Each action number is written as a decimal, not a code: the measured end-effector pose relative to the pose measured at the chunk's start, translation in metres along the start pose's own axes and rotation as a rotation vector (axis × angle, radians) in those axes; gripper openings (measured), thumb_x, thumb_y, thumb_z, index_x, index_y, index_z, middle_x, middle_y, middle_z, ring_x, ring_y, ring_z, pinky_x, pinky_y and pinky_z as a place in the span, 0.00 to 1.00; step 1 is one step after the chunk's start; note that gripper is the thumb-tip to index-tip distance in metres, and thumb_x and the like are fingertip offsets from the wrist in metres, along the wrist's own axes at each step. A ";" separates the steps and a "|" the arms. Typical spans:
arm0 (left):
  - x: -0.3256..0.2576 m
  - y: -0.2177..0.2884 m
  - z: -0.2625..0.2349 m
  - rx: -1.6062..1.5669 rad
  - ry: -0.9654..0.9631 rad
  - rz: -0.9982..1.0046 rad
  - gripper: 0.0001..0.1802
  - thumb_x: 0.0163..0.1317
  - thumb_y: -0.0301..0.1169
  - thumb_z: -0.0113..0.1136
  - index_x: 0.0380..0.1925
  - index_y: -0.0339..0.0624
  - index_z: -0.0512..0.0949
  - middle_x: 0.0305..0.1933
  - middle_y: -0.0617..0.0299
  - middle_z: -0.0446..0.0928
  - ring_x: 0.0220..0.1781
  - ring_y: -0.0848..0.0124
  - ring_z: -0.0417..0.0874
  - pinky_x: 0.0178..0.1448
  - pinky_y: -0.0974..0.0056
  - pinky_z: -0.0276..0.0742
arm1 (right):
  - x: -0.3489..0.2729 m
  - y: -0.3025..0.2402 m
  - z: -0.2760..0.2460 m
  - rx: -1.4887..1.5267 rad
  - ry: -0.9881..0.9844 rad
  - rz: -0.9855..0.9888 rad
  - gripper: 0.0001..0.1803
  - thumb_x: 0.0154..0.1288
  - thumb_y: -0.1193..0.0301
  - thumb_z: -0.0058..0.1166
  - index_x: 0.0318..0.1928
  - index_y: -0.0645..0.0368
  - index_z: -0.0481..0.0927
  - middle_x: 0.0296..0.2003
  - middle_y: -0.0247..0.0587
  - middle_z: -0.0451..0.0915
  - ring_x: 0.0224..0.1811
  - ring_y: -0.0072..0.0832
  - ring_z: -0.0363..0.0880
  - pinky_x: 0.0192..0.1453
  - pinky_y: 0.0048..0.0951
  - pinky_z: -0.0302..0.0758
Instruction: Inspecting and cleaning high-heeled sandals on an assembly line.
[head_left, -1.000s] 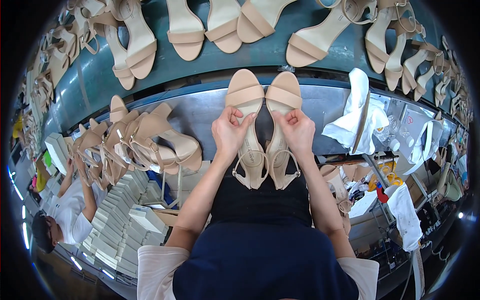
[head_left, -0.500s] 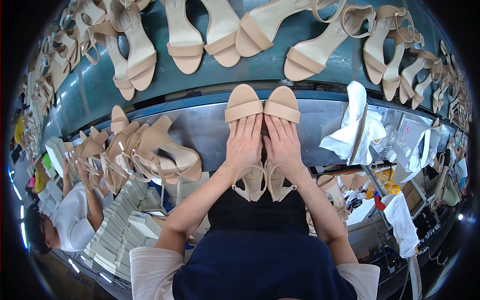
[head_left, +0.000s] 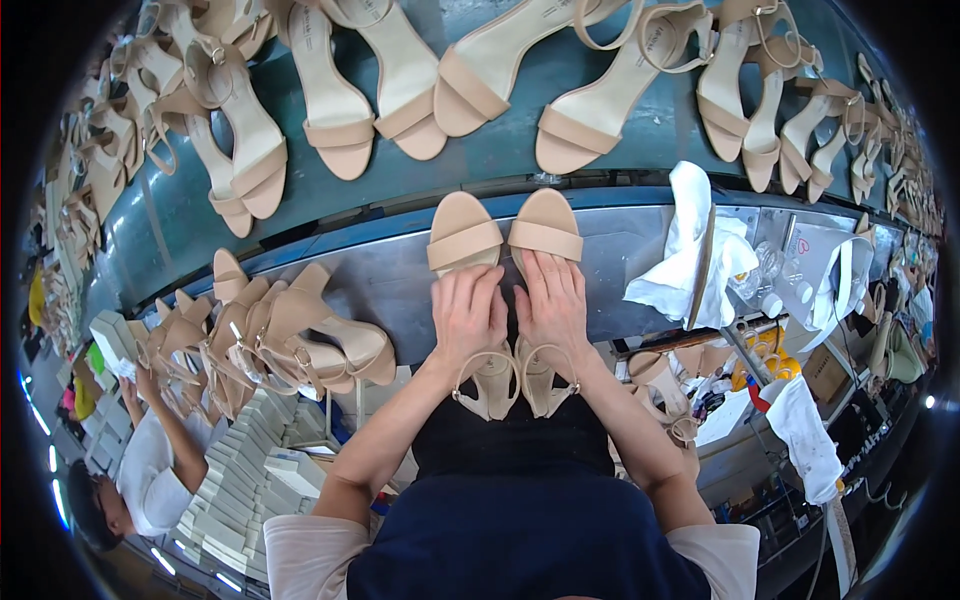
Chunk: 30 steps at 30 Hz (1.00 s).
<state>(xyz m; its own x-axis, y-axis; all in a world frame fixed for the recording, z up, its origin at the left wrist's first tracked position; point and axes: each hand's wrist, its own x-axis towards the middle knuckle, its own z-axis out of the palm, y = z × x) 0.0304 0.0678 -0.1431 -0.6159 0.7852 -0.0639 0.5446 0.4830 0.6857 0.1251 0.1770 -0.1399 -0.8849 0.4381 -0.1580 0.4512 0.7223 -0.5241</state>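
The left hand (head_left: pixel 470 312) lies flat with fingers spread on the left sandal (head_left: pixel 470 290), gripping nothing. The right hand (head_left: pixel 553 305) lies flat on the right sandal (head_left: pixel 543 285). Both sandals sit side by side on the grey table (head_left: pixel 385 275), toes near its far edge. A white cloth (head_left: pixel 690 260) lies to the right, a sandal pile (head_left: pixel 270 335) to the left.

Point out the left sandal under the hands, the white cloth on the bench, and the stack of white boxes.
left sandal (head_left: pixel 463 238), head view, on its toe strap.
white cloth (head_left: pixel 688 265), head view, on its bunched middle.
stack of white boxes (head_left: pixel 250 490), head view, on the top of the pile.
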 end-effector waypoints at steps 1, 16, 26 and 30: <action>0.001 -0.001 0.000 0.045 0.107 0.039 0.23 0.43 0.20 0.57 0.46 0.38 0.75 0.47 0.54 0.72 0.50 0.57 0.72 0.50 0.54 0.66 | 0.001 -0.001 0.000 0.012 0.005 0.018 0.32 0.54 0.72 0.52 0.61 0.63 0.64 0.59 0.48 0.65 0.64 0.39 0.61 0.65 0.46 0.54; 0.076 0.020 -0.004 -0.029 -0.242 0.126 0.41 0.39 0.22 0.55 0.60 0.27 0.59 0.52 0.45 0.69 0.58 0.53 0.65 0.65 0.49 0.50 | -0.003 0.018 0.002 0.330 0.207 -0.031 0.26 0.46 0.76 0.55 0.51 0.59 0.74 0.53 0.44 0.69 0.57 0.38 0.66 0.57 0.44 0.59; 0.080 0.031 -0.005 0.218 -0.294 0.213 0.43 0.38 0.23 0.58 0.61 0.30 0.59 0.51 0.47 0.68 0.57 0.54 0.66 0.67 0.47 0.46 | 0.001 0.018 -0.006 0.279 0.254 -0.037 0.22 0.44 0.77 0.53 0.45 0.62 0.74 0.45 0.42 0.72 0.51 0.37 0.68 0.53 0.38 0.63; 0.076 0.061 -0.005 0.024 -0.282 0.141 0.41 0.43 0.23 0.60 0.62 0.32 0.58 0.54 0.46 0.66 0.60 0.54 0.64 0.64 0.50 0.54 | -0.037 0.035 -0.027 0.572 0.410 0.098 0.15 0.47 0.80 0.54 0.40 0.62 0.74 0.40 0.40 0.74 0.46 0.37 0.72 0.50 0.38 0.67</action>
<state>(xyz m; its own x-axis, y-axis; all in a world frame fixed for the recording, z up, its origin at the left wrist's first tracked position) 0.0141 0.1550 -0.1022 -0.3529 0.9200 -0.1704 0.6290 0.3681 0.6848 0.1764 0.2006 -0.1297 -0.6777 0.7341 0.0421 0.2954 0.3242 -0.8987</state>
